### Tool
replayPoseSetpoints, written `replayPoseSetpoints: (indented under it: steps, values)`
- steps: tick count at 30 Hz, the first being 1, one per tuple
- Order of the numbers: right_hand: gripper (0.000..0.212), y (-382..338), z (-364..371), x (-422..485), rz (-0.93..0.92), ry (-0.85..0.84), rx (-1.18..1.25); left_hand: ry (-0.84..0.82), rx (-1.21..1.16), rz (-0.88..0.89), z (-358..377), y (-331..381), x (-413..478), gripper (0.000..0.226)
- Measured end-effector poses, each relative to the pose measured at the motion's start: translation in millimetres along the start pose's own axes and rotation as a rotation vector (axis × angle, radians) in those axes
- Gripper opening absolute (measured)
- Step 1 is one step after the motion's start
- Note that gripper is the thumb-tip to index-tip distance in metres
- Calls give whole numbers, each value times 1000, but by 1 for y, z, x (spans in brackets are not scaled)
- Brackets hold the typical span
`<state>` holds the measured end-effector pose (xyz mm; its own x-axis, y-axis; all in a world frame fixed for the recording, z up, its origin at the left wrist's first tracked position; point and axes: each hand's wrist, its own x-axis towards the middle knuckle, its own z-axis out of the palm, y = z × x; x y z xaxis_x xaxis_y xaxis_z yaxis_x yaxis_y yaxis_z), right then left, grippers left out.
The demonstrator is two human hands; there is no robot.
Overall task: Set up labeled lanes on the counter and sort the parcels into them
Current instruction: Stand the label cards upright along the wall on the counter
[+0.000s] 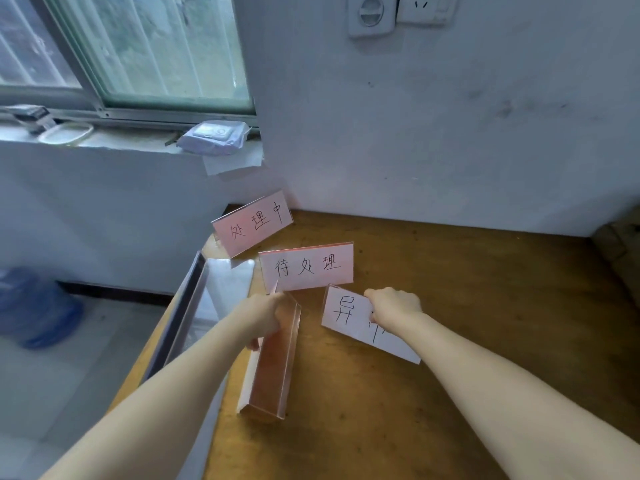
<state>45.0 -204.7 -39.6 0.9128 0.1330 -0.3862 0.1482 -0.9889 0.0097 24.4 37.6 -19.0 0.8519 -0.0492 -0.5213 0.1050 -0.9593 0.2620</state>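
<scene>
1. Far left, on the floor: a blue water jug (34, 306), blurred.
2. On the window sill: a white wrapped packet (214, 136); what is inside is hard to make out.
3. At the left edge of the counter (450, 289): a clear plastic sheet (225, 282), partly hidden by your left forearm.
4. In the back corner: a pink sign (254, 223), standing tilted, with handwriting on it.
5. Your left hand (263, 315): fingers curled round the far end of an empty clear sign holder (273, 368), which runs lengthwise toward you.
6. Just behind both hands: a second pink sign (306, 266), upright.
7. Your right hand (394, 304): pinching a white paper card (346, 313) at its upper edge and covering part of the writing. The card is just right of the holder.
</scene>
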Motion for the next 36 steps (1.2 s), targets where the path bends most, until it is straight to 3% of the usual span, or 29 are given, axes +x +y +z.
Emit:
replayPoseSetpoints:
  steps: [5,8,9,13,16,20,27,36]
  values:
    - [12,17,-6,0,37,35,8,7,-284,-79,4,26,7,31]
    - [16,33,-9,1,78,35,14,9,-495,-53,7,43,14,26]
    - [18,39,-9,1,88,34,14,20,-424,-15,8,49,15,29]
    - [22,56,-6,0,118,24,6,241,244,284,10,61,17,45]
    - [20,63,-1,-1,134,10,20,262,472,465,12,67,20,51]
    - [17,66,2,-3,141,-7,38,117,510,536,20,81,34,56]
    - [13,90,4,-20,146,6,81,-33,521,537,31,115,48,32]
    - [13,201,-16,-25,271,58,139,21,509,578,31,217,71,28]
